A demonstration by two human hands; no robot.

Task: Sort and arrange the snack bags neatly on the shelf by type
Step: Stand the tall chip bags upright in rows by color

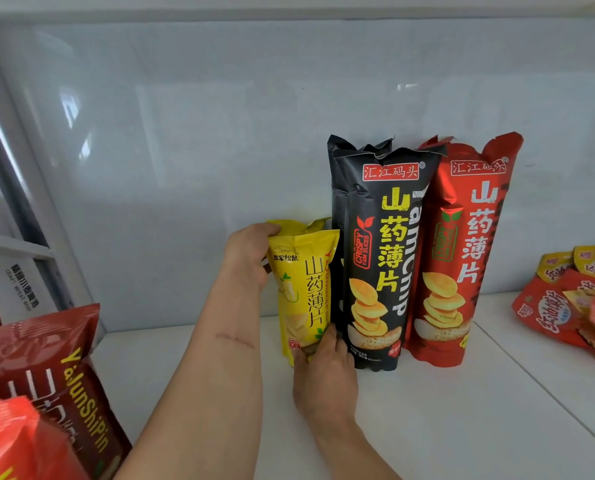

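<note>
A small yellow snack bag (303, 289) stands upright on the white shelf (427, 410), with another yellow bag partly hidden behind it. My left hand (247, 252) grips its upper left edge. My right hand (323, 372) holds its bottom right corner, fingers curled around the base. Directly to the right stands a tall black yam-chip bag (382, 258) with more black bags behind, then a tall red yam-chip bag (462, 251) against the back wall.
Dark red and bright red snack bags (43, 393) crowd the lower left corner. A heap of small red and yellow packets (573, 299) lies at the right edge. A metal shelf post (19, 188) slants at the left.
</note>
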